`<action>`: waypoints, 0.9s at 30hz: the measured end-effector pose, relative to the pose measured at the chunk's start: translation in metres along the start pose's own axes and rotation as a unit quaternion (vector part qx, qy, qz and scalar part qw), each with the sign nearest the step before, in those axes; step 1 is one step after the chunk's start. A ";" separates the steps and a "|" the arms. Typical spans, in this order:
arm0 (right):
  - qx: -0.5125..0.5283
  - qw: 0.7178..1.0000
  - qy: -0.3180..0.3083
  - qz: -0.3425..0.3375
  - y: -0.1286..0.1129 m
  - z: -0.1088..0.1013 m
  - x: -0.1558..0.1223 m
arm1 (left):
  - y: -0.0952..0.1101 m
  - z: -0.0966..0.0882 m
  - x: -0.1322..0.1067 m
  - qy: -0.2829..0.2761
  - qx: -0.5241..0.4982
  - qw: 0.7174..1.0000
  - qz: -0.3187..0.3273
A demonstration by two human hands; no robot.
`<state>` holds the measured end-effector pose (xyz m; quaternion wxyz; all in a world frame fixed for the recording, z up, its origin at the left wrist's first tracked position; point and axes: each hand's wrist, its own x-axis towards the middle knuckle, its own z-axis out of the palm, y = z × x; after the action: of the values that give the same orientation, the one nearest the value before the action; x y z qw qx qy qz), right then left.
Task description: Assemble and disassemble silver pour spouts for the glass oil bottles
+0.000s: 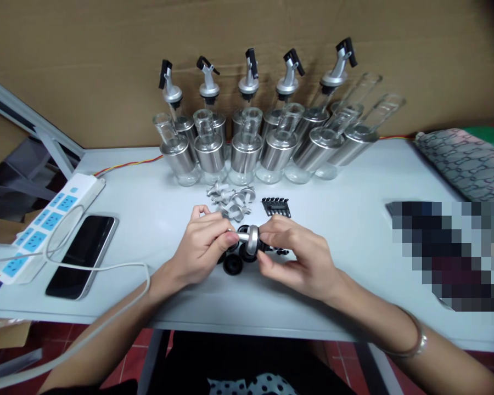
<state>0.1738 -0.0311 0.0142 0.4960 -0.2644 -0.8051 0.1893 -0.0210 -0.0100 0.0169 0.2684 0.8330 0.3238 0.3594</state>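
Head view: one metal pourer point(253, 240), centre, above the surface point(230, 307) — left grip point(208, 241) pinching its stem, right grip point(300, 255) closed on its dark end, apparently to steady both ends. Bottles point(247, 151), twelve, ranked at the rear, presumably leaving handroom: five with fitted spouts point(248, 83), seven open-necked. Loose spout parts point(235, 207), one overlapping heap, uncountable; phone point(80, 247) at left, one.

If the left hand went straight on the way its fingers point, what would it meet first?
Beyond the spout the left hand holds, probably the right hand, facing it at the spout's other end; exact depth is hard to judge.
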 end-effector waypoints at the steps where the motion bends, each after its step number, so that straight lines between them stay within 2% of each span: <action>1: -0.026 0.999 -0.012 -0.026 0.001 -0.001 0.002 | 0.000 0.000 0.000 -0.002 -0.010 1.000 -0.008; 5: -0.148 0.983 -0.026 -0.109 0.002 -0.006 0.005 | 0.000 0.002 -0.001 -0.013 -0.056 0.997 -0.050; 8: -0.222 0.965 -0.013 -0.137 -0.001 -0.008 0.006 | 0.001 0.002 0.001 -0.034 -0.097 0.991 -0.091; 11: -0.261 0.953 -0.003 -0.152 -0.001 -0.010 0.007 | 0.001 0.001 0.002 -0.048 -0.127 0.983 -0.125; 14: -0.275 0.946 -0.019 -0.174 0.004 -0.011 0.007 | -0.002 0.000 0.004 -0.035 -0.102 0.986 -0.130; 16: -0.239 0.960 -0.047 -0.141 0.009 -0.012 0.005 | -0.005 0.000 0.003 -0.016 -0.069 0.991 -0.114; 18: -0.157 0.983 -0.058 -0.070 0.012 -0.013 0.004 | -0.008 0.000 0.003 -0.002 -0.062 0.992 -0.106; 20: -0.070 0.997 -0.044 0.009 0.011 -0.013 0.003 | -0.009 0.002 0.002 0.004 -0.094 0.988 -0.124; 24: 0.026 0.988 -0.040 0.147 0.006 -0.014 0.002 | -0.008 0.004 0.002 0.017 -0.161 0.973 -0.163; 27: 0.071 0.968 -0.060 0.232 0.005 -0.013 0.003 | -0.008 0.006 0.000 0.008 -0.156 0.977 -0.145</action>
<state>0.1851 -0.0248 0.0194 0.4064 -0.3963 -0.7347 0.3715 -0.0190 -0.0064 0.0079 0.4419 0.7222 0.3835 0.3690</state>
